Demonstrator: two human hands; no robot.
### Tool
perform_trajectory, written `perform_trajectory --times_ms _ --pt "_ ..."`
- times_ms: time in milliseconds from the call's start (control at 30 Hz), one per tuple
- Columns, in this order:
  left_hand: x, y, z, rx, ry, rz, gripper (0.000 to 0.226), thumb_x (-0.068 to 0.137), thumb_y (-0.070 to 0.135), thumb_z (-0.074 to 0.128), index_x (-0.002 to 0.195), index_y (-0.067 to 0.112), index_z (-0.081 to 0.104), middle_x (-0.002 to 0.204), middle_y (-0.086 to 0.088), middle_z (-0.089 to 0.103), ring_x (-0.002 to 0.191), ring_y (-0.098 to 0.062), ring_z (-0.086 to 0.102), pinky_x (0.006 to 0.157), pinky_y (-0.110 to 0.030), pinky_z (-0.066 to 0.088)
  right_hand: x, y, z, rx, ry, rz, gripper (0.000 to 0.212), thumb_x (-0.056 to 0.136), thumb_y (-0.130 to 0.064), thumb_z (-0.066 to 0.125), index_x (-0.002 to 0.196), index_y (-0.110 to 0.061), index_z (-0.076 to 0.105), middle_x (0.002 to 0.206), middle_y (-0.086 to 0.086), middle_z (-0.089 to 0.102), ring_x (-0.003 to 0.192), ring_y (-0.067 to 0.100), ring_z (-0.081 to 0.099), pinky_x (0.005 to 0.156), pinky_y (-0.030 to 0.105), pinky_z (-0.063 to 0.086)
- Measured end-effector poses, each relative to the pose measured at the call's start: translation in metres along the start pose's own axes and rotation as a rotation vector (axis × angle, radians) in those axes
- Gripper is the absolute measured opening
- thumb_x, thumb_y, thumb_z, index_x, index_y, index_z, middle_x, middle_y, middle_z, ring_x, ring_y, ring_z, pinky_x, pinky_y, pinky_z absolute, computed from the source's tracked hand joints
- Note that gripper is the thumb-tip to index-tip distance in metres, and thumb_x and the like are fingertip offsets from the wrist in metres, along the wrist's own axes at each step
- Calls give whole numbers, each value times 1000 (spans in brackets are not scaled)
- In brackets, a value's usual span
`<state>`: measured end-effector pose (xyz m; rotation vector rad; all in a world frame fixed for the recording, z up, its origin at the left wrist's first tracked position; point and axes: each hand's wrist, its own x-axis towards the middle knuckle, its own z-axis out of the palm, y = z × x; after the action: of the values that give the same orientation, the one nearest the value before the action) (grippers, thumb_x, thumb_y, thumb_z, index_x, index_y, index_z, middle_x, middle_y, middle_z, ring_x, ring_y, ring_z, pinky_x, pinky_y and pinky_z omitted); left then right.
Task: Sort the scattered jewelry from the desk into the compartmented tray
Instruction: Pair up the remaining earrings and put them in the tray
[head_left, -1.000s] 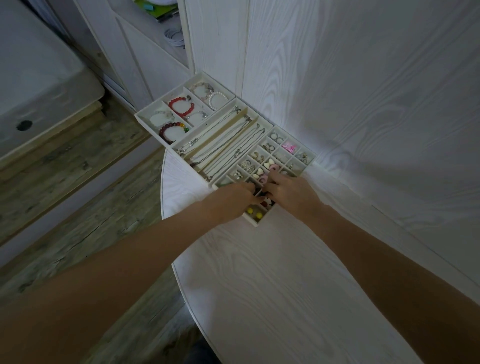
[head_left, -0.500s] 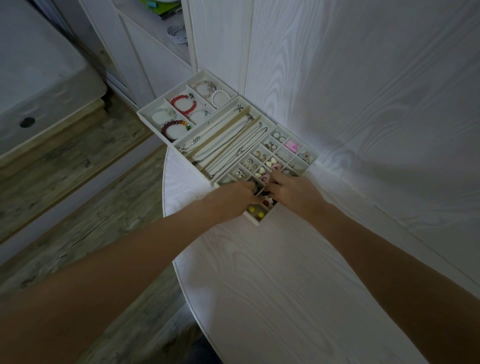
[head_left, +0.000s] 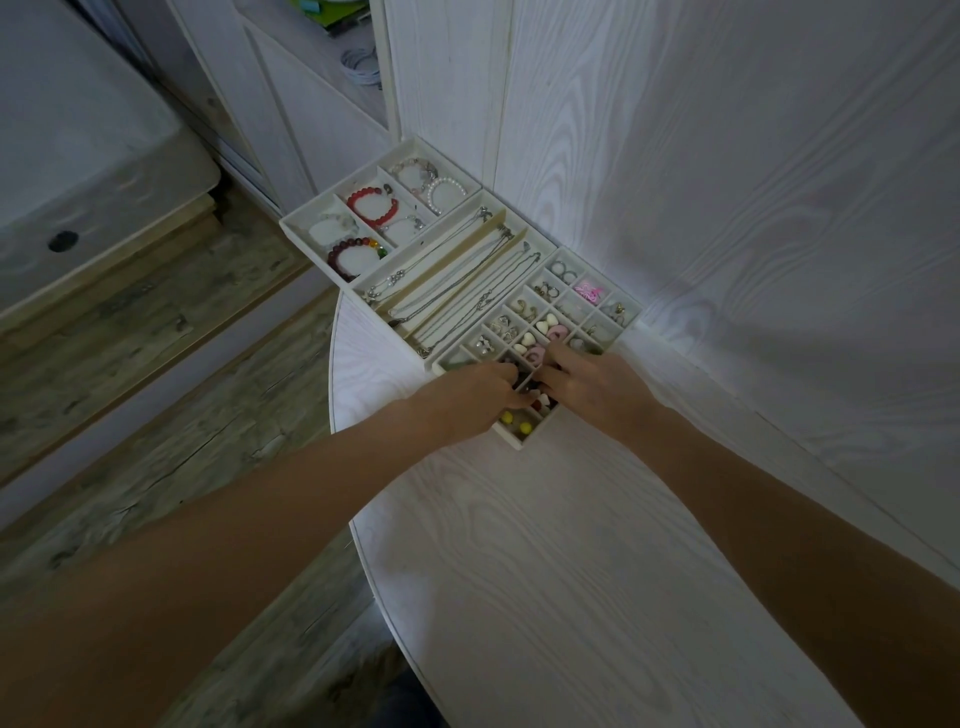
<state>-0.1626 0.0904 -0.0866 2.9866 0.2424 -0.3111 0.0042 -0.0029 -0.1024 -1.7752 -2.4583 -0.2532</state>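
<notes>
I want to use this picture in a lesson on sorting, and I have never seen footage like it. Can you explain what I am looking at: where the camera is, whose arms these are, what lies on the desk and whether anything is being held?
There is no machine here. The camera sits on a person's head and looks forward and down, so the two bare arms reaching in from the bottom are that person's own.

On the white desk, pushed into the corner by the wall, stands a compartmented tray. Its far section holds bead bracelets, such as a red bracelet. The long middle slots hold necklaces. The near grid of small cells holds small pieces, including yellow beads.

The left hand and the right hand meet over the near cells, fingers curled down into them. Whether either pinches a piece cannot be seen; the fingertips hide it.
</notes>
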Motion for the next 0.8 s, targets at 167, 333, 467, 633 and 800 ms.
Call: perform_trajectory --times_ms 167,333,467,633,800 --pt "1 1 1 -8 -14 -19 47 100 8 33 144 22 35 129 -7 49 114 -16 50 93 -25 43 0 -2 -3 -18 -12 21 24 57 -3 85 77 -7 72 79 11 62 50 16 59 39 20 43" --pt "3 2 -1 -25 -19 -21 47 100 7 32 144 23 35 131 -7 48 116 -16 47 91 -22 38 9 -2 -10 -3 -81 52 28 47 -4 90 69 -11 73 74 7 62 43 14 56 37 16 37" --pt "2 2 -1 14 -2 -8 47 101 8 31 145 25 34 134 -5 46 120 -15 45 93 -23 39 9 -1 -9 -11 -150 41 30 45 -6 90 68 -14 73 73 5 61 44 15 56 37 18 42" --pt "3 0 3 30 -2 10 48 100 8 32 144 26 33 131 -4 48 117 -14 47 93 -23 39 12 -2 -9 -21 -113 29 29 45 0 88 67 -7 70 72 9 60 43 18 56 36 20 45" --pt "3 -1 5 -2 13 1 46 100 8 34 142 24 39 131 -4 50 116 -13 49 95 -22 41 8 -2 -6 -21 -103 34 29 53 -3 87 76 -6 71 79 11 62 45 16 57 36 22 47"
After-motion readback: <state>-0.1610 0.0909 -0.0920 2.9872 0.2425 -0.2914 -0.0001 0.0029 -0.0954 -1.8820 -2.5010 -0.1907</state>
